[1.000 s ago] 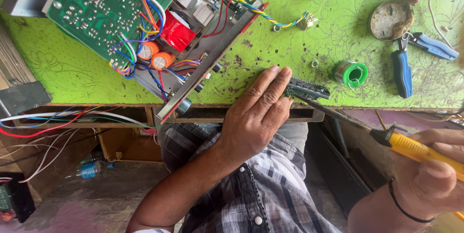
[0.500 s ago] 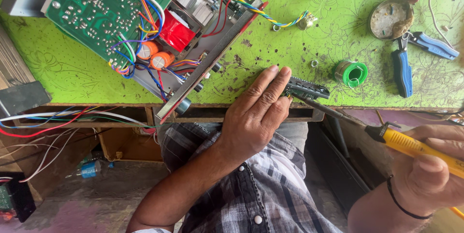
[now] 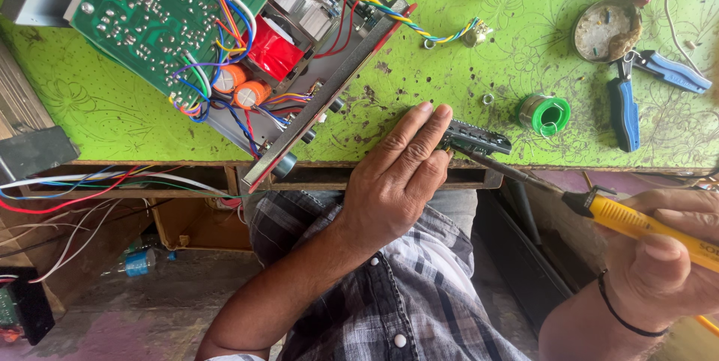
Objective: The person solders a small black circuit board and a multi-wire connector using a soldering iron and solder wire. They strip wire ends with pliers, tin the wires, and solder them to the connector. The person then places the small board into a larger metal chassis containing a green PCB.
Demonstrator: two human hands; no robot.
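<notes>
Right hand (image 3: 659, 256) is closed around the yellow-handled soldering iron (image 3: 636, 222); over the last second its tip has advanced from clear of the bench to the small dark component (image 3: 475, 138), now touching or just short of it, I cannot tell which. Left hand (image 3: 397, 174) lies flat, fingers extended, pinning that component at the front edge of the green table (image 3: 464, 69), unchanged. Judgement: heat is about to be applied. Solder spool (image 3: 544, 114) sits just beside; blue pliers (image 3: 625, 110) and opened circuit board (image 3: 150, 16) lie apart.

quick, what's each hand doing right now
Left hand: fingers flat, pressing the small black part onto the green table.
Right hand: closed around the yellow soldering iron.
</notes>
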